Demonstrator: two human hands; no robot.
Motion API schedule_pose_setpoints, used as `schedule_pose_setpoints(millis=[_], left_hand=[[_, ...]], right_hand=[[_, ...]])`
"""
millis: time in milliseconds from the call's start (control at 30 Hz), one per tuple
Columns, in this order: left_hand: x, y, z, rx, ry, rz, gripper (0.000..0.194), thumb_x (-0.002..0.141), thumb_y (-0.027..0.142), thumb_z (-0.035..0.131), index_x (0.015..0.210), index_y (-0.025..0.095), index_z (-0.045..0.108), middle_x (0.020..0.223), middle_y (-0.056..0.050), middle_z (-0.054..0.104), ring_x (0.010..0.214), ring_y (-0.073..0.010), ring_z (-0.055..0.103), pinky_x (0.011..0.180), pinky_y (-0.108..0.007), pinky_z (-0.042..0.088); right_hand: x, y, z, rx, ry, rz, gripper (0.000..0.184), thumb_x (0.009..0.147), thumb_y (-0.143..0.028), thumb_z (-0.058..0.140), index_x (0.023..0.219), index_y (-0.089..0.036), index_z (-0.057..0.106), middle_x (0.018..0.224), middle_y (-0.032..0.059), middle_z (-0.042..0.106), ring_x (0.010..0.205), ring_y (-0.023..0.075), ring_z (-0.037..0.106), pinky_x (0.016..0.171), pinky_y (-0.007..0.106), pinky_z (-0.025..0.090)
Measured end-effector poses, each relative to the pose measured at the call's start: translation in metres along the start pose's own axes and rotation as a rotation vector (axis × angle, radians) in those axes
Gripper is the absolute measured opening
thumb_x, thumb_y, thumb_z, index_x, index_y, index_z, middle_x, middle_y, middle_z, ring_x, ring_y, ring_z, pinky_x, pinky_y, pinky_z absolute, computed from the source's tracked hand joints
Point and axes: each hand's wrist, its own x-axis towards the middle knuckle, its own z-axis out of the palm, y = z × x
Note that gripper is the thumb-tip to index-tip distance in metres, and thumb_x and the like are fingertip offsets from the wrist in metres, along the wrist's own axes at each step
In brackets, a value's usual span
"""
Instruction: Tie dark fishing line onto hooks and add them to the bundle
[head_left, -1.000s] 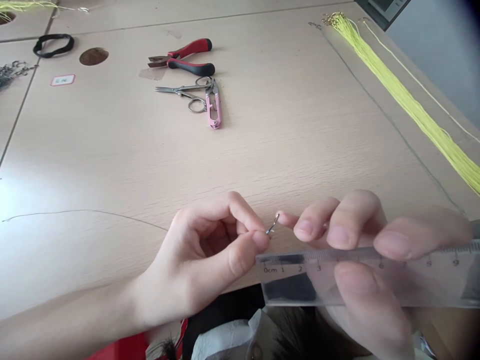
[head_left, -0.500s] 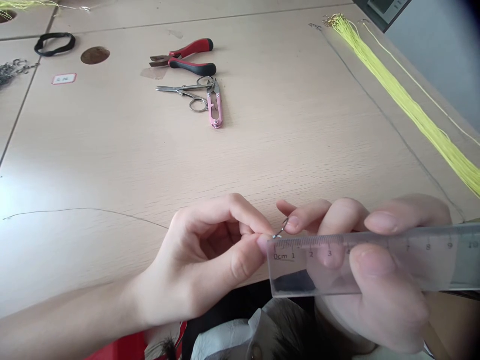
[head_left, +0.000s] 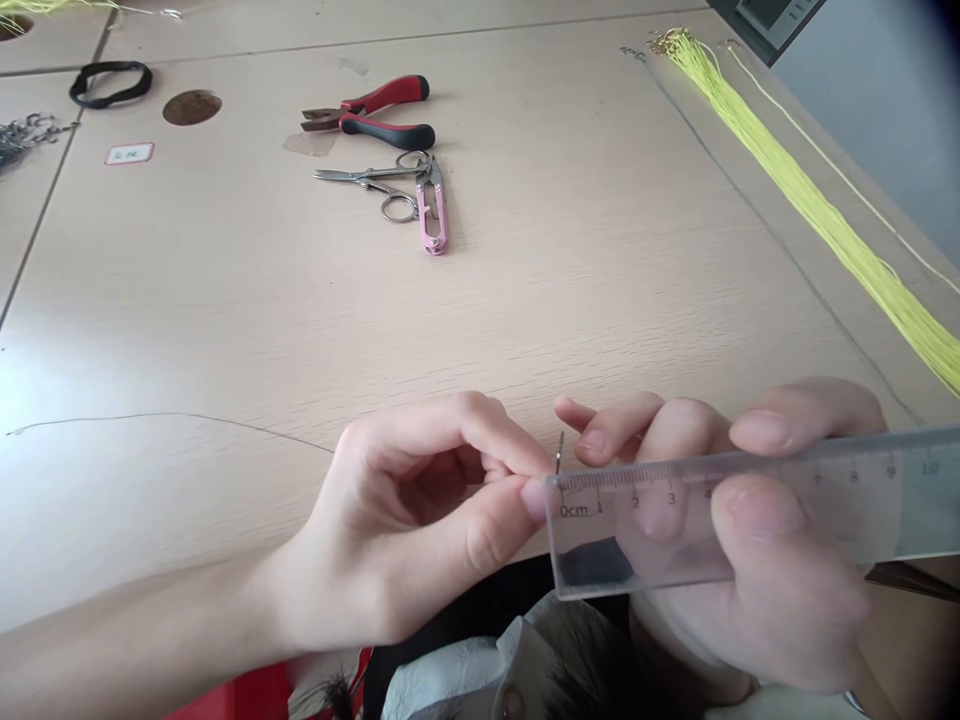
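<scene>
My left hand pinches a small metal wire hook between thumb and forefinger, with its thin tip standing up just past the fingertips. My right hand grips a clear plastic ruler between thumb and fingers. The ruler's zero end lies against the base of the hook and partly covers my left thumb tip. A fine dark wire crosses the wooden table and disappears behind my left hand.
Red-handled pliers, steel scissors and pink thread snips lie further up the table. A long yellow cord bundle runs along the right. A black elastic band and a heap of metal hooks sit far left.
The ruler has moved right and up, and its zero end now meets the hook. The hook stands more upright, and my left hand has shifted slightly right.
</scene>
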Motion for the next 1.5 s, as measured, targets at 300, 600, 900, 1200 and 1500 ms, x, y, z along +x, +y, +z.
schedule_pose_setpoints(millis=[300, 600, 900, 1200, 1500], left_hand=[[-0.001, 0.001, -0.001, 0.079, 0.009, 0.028, 0.01, 0.086, 0.021, 0.057, 0.076, 0.02, 0.061, 0.057, 0.003, 0.042, 0.056, -0.0103, 0.046, 0.051, -0.022, 0.041], [-0.001, 0.0, -0.001, 0.143, 0.012, 0.017, 0.01, 0.086, 0.023, 0.056, 0.077, 0.022, 0.059, 0.057, 0.002, 0.045, 0.057, -0.0117, 0.049, 0.052, -0.021, 0.042], [0.001, 0.002, 0.0, 0.133, 0.033, -0.003, 0.013, 0.085, 0.026, 0.057, 0.073, 0.022, 0.059, 0.054, 0.002, 0.042, 0.055, -0.0121, 0.048, 0.049, -0.021, 0.04], [-0.002, 0.002, 0.001, 0.12, 0.027, -0.013, 0.012, 0.086, 0.021, 0.054, 0.073, 0.019, 0.053, 0.056, 0.003, 0.039, 0.052, -0.011, 0.045, 0.042, -0.021, 0.032], [-0.001, 0.0, -0.001, -0.021, -0.064, -0.03, 0.01, 0.089, 0.014, 0.05, 0.08, 0.016, 0.054, 0.064, 0.001, 0.056, 0.059, -0.0087, 0.057, 0.052, -0.019, 0.044]], right_hand=[[-0.002, 0.001, 0.0, 0.003, -0.006, 0.019, 0.013, 0.085, -0.021, 0.058, 0.093, -0.027, 0.05, 0.057, -0.0057, 0.059, 0.072, 0.0164, 0.062, 0.09, 0.048, 0.049], [0.0, 0.001, -0.001, 0.053, -0.056, 0.021, 0.014, 0.084, -0.019, 0.054, 0.094, -0.028, 0.05, 0.058, -0.0051, 0.059, 0.071, 0.0165, 0.062, 0.09, 0.045, 0.048], [-0.001, 0.004, -0.001, 0.058, -0.04, 0.03, 0.013, 0.084, -0.019, 0.054, 0.093, -0.028, 0.05, 0.056, -0.0051, 0.059, 0.069, 0.0172, 0.061, 0.09, 0.047, 0.048], [0.0, -0.01, 0.005, 0.081, 0.077, 0.14, 0.017, 0.077, -0.013, 0.064, 0.074, -0.022, 0.05, 0.068, -0.0041, 0.056, 0.064, 0.0135, 0.063, 0.066, 0.033, 0.06], [-0.002, -0.007, 0.001, -0.042, -0.227, 0.292, 0.014, 0.088, -0.022, 0.047, 0.094, -0.022, 0.061, 0.059, -0.0025, 0.049, 0.046, 0.0149, 0.06, 0.043, 0.029, 0.051]])
